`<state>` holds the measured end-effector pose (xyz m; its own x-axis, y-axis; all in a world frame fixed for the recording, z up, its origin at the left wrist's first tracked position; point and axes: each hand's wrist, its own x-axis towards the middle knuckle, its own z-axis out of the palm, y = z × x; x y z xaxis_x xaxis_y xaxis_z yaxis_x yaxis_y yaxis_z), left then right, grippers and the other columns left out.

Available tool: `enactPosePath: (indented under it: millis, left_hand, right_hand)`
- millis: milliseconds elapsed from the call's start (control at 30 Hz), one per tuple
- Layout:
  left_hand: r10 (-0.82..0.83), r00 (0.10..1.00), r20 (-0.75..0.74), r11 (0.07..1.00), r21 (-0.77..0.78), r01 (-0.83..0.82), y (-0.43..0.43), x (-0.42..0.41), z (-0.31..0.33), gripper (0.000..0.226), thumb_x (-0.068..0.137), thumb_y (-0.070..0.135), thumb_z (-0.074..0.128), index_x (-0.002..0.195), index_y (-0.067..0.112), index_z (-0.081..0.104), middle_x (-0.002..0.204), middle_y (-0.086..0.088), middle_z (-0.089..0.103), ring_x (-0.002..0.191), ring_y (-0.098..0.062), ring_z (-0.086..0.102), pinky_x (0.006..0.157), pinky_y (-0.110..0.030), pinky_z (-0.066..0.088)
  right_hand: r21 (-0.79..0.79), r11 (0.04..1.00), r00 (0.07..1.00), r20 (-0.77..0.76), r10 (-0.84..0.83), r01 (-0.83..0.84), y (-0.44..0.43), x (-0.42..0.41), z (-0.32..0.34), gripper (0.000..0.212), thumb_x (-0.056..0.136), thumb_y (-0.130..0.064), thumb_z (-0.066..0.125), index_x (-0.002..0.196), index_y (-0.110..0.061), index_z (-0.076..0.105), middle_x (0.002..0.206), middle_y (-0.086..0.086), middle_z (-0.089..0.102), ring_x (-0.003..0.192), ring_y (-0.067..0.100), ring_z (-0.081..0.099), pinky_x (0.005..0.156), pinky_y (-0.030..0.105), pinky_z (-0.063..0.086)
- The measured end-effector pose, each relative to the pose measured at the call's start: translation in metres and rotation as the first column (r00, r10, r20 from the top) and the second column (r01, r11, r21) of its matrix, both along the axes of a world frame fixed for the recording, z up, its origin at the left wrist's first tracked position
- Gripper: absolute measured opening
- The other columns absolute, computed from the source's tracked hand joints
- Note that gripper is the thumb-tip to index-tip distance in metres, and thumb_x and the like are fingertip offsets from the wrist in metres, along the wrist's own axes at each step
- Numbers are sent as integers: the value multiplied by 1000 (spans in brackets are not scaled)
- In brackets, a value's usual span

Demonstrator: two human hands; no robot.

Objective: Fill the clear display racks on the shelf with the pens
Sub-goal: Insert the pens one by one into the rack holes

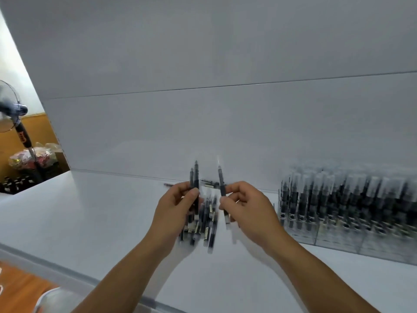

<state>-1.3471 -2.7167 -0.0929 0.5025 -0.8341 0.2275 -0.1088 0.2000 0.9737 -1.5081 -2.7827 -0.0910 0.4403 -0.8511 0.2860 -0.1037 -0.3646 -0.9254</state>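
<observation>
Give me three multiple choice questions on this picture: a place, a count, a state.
1. Where on the white shelf is the clear plastic display rack holding black pens? A. left end B. right side C. middle
2. How many pens does the right hand pinch? A. one B. none C. four
3. The left hand is: A. open flat B. out of view C. gripping a pen bundle

B, it stands at the right; A, a single pen sticks up; C, fingers curl round several.
</observation>
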Motion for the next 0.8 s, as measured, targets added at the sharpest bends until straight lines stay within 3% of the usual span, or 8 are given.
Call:
enactPosePath:
  millis: [133,333,433,500,633,800]
  left_hand:
    - [-126,988,-89,992,-39,123,-10,-43,-3,19,92,24,61,110,18,66,96,1,75,89,-14,71,76,-24,55]
    - [-378,900,-216,926,-120,359,-29,-117,-16,18,77,28,68,94,23,74,90,0,74,81,-12,70,69,-18,53]
    - [-458,847,-269,889,-138,436,-39,-147,-16,29,74,28,70,102,19,72,97,-3,75,85,-14,71,72,-19,54]
    - [-471,831,-296,882,-146,448,-44,-162,-15,30,76,24,70,105,16,70,96,-3,75,85,-14,71,72,-18,54]
    - [-444,791,-421,896,-194,400,-41,-177,-25,21,83,9,65,104,8,68,89,-7,73,77,-13,70,68,-17,54]
    - [-459,789,-408,888,-194,416,-38,-177,-30,17,87,0,61,102,5,67,84,-6,72,72,-12,68,64,-16,53]
  right_hand:
    - [-39,998,998,40,-45,46,5,-43,13,8,88,-23,68,90,-29,63,78,-8,73,58,3,64,51,12,43]
    - [-61,958,958,83,-274,280,0,-131,14,8,86,-20,73,84,-25,66,72,-1,69,64,13,65,57,18,50]
    - [-81,919,921,100,-377,386,-6,-166,23,7,87,-18,71,84,-22,66,75,4,70,67,14,68,57,17,50]
    - [-88,895,897,110,-427,437,-11,-180,29,6,88,-17,70,85,-20,65,79,8,71,70,16,71,58,18,52]
    - [-165,855,871,80,-485,491,-20,-194,35,8,89,-19,70,84,-23,64,75,-1,73,72,10,72,59,16,53]
    - [-249,839,861,-39,-508,484,-33,-189,30,8,88,-24,70,83,-26,65,79,0,72,76,13,72,74,34,59]
